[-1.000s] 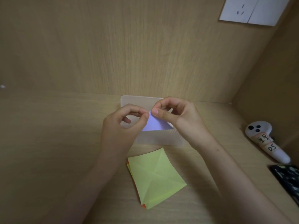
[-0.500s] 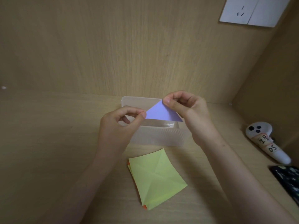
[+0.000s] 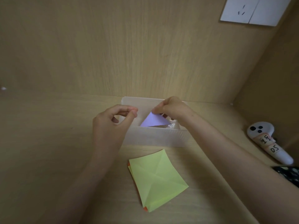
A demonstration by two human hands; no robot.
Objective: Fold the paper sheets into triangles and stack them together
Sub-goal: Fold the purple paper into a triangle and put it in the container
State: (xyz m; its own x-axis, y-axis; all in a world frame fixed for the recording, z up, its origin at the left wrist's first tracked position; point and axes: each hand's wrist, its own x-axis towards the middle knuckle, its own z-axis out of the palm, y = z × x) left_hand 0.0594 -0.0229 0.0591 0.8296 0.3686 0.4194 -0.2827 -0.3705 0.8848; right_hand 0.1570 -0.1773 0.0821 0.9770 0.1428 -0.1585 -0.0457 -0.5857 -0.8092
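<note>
Purple triangle hangs half inside the box, its top corner pinched by your right hand. Lower it flat before letting go; your left hand is empty, fingers pressed together.

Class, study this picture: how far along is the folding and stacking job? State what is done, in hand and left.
Done: one purple triangle is folded. In hand: the right hand pinches its top corner, holding it partly inside the clear box; the left hand holds nothing. Left: the yellow-green sheet, creased but lying flat on an orange sheet, awaits folding.
</note>
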